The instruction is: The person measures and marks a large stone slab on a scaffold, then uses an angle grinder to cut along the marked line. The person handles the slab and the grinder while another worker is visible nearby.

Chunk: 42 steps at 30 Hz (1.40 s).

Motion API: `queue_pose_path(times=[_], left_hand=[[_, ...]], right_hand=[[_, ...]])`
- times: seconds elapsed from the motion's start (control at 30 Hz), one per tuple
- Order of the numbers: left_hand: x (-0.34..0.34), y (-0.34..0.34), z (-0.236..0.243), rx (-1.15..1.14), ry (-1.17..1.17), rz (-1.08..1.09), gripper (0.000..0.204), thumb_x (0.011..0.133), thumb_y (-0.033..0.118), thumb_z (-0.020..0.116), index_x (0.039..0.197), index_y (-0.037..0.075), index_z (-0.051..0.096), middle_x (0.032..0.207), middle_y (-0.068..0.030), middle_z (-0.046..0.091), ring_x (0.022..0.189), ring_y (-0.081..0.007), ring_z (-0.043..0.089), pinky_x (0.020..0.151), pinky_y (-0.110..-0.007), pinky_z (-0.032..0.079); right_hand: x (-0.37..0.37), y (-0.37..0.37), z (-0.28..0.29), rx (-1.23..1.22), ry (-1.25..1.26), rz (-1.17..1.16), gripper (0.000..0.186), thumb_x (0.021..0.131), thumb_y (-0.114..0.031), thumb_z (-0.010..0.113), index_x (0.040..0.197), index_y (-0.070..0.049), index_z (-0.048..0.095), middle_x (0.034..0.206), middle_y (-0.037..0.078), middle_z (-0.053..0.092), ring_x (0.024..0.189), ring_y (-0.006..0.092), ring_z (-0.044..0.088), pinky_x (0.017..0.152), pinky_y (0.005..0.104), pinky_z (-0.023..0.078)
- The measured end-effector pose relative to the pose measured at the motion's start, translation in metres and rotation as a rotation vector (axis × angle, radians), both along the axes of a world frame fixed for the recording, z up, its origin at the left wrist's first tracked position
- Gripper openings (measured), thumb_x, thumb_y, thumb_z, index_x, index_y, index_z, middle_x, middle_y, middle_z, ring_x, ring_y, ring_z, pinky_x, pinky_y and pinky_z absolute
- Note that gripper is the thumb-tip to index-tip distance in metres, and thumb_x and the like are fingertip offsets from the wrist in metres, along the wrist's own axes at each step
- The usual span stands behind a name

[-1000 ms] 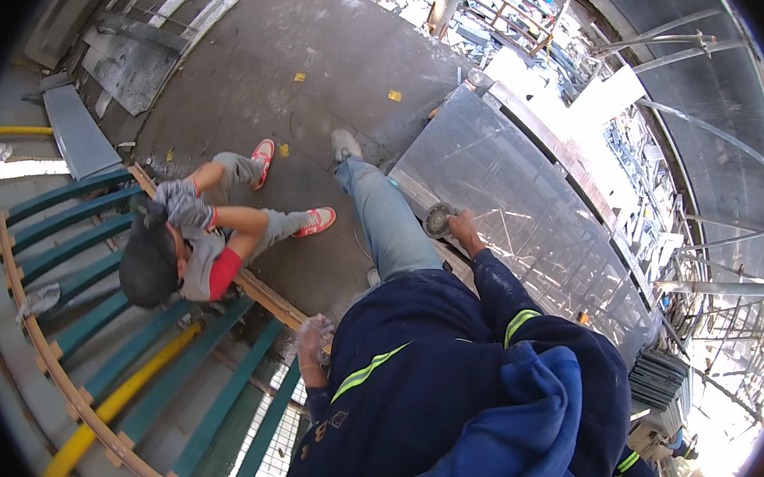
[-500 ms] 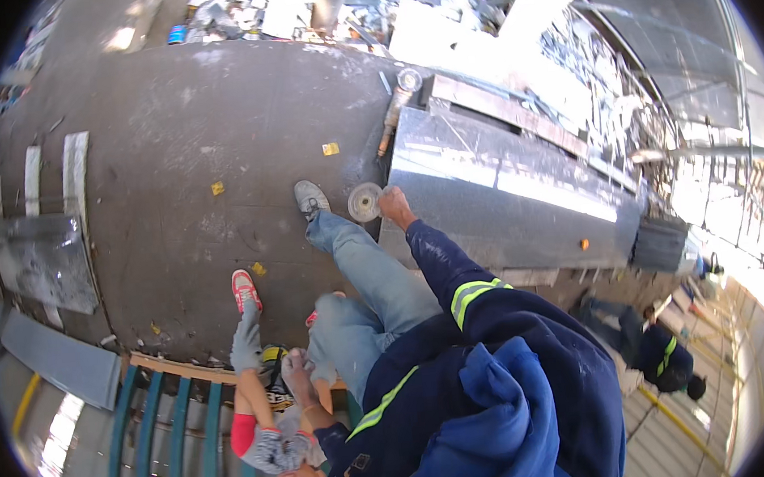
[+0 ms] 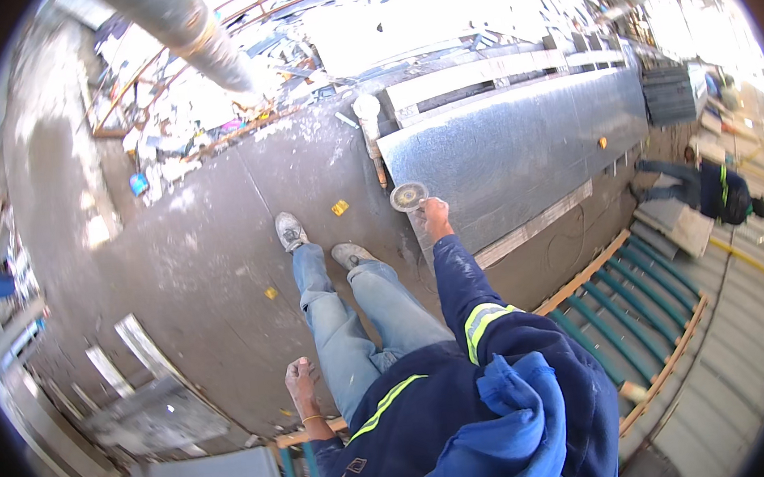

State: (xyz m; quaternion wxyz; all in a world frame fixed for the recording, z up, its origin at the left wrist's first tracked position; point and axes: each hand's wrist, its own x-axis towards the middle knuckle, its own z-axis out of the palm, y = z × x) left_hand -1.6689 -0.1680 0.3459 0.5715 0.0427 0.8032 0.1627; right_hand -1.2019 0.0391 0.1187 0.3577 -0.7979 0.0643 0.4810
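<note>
The round cutting disc (image 3: 409, 197) sits just ahead and to the left of the person's right hand (image 3: 437, 219), which is closed at its edge, gripping it or a tool body behind it; the fist covers that join, so I can't tell which. The disc overlaps the near left corner of the big grey slab (image 3: 518, 138), which spreads ahead and to the right of that hand. Whether it touches the slab or hangs above it, I can't make out.

The left hand (image 3: 302, 388) hangs well apart from the right, low beside the left thigh, fingers loosely curled. I see nothing in it, though its palm is turned away.

As for progress, the disc is in hand rather than laid down, and the slab lies in one piece as far as I can see. I find no clear cut line, but glare on its face could hide one, so what is done and what is left can't be judged from here.

Farther out, a long-handled tool (image 3: 375, 145) lies on the floor ahead and left of the right hand, its round head washed out by light. Off to that hand's right, past the slab, are a stack of dark slabs (image 3: 671, 95) and a bent co-worker (image 3: 723, 185), hands unclear. Nearer and to the right runs a green-slatted rack (image 3: 625, 309), partly cut off by the person's sleeve.
</note>
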Motion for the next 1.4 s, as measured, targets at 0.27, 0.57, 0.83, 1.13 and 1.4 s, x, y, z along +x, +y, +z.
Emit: queue_pose_path(times=[0.27,0.57,0.83,1.13,1.4], left_hand=[[-0.054,0.185,-0.076,-0.061,-0.023,-0.527,0.043,0.100,0.037,0.062,0.118,-0.002,0.066,0.106,-0.0109,0.068,0.095,-0.0181,0.063,0.076,-0.032,0.054],[-0.030,0.268,-0.117,-0.105,-0.111,-0.817,0.039,0.095,0.029,0.069,0.119,-0.001,0.062,0.115,-0.0146,0.060,0.110,-0.0245,0.057,0.099,-0.037,0.045],[0.028,0.380,-0.093,-0.138,0.021,-1.061,0.044,0.096,0.041,0.068,0.112,0.002,0.062,0.109,-0.0126,0.060,0.106,-0.0242,0.057,0.094,-0.037,0.046],[0.056,0.411,-0.071,-0.054,0.071,-1.303,0.055,0.094,0.052,0.068,0.115,0.002,0.060,0.114,-0.0143,0.058,0.109,-0.0303,0.057,0.091,-0.041,0.046],[0.036,0.454,-0.083,-0.076,0.217,-1.372,0.050,0.093,0.047,0.071,0.114,0.004,0.054,0.119,-0.0131,0.055,0.114,-0.0288,0.054,0.091,-0.045,0.046]], right_hand=[[0.049,0.148,-0.100,0.176,-0.061,-0.259,0.005,0.093,-0.008,0.065,0.090,-0.006,0.062,0.081,0.012,0.065,0.067,0.0240,0.066,0.055,0.0416,0.052],[0.123,0.302,-0.229,0.486,-0.152,-0.444,0.010,0.088,-0.005,0.062,0.088,0.005,0.063,0.074,0.017,0.065,0.059,0.0269,0.065,0.051,0.0432,0.053],[0.162,0.328,-0.289,0.382,-0.046,-0.607,0.021,0.093,-0.002,0.058,0.111,0.009,0.059,0.096,0.022,0.068,0.074,0.0329,0.071,0.061,0.0425,0.059],[-0.060,0.261,-0.255,0.001,-0.468,0.596,0.055,0.090,-0.017,0.063,0.134,0.011,0.044,0.132,0.035,0.052,0.125,0.0432,0.053,0.103,0.0514,0.043],[-0.069,0.269,-0.369,-0.469,-0.857,0.573,0.101,0.081,-0.023,0.071,0.156,0.010,0.013,0.153,0.030,0.030,0.142,0.0460,0.034,0.120,0.0531,0.028]])
